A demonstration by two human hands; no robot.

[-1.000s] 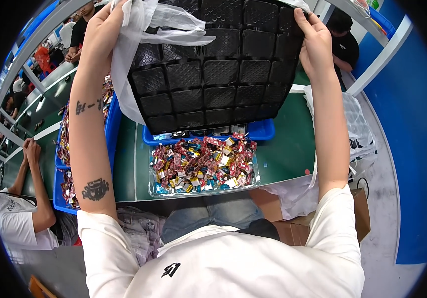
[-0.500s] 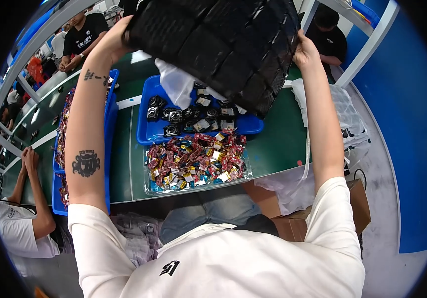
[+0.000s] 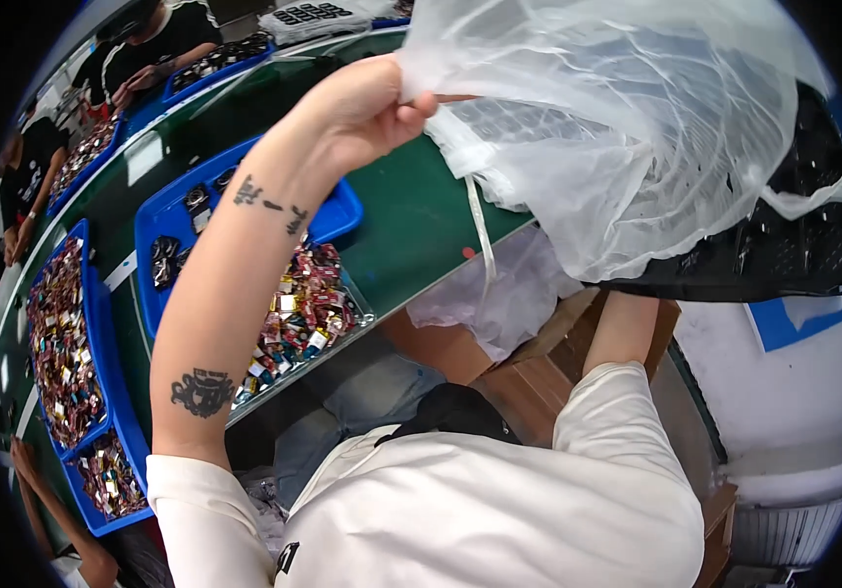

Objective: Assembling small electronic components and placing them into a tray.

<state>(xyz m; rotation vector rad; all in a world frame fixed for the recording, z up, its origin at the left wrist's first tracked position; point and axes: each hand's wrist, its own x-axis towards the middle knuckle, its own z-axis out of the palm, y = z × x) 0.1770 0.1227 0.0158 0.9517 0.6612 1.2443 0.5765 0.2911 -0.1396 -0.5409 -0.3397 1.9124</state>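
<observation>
My left hand pinches the edge of a thin, translucent white plastic bag, raised over the right part of the bench. The bag billows out and partly covers a black plastic tray with moulded compartments at the far right. My right forearm reaches up beneath this tray. The tray and bag hide my right hand, so its grip does not show. Below my left wrist, a blue tray holds black watch-like pieces, and a clear tray is heaped with small red, yellow and blue parts.
Longer blue bins of similar small parts stand at the left. Cardboard boxes and crumpled plastic sit beneath the green bench. Other people work along its far and left sides.
My view has swung right. The black tray, earlier held up in both hands, is now at the far right. My left hand has left it and lifted the white plastic bag.
</observation>
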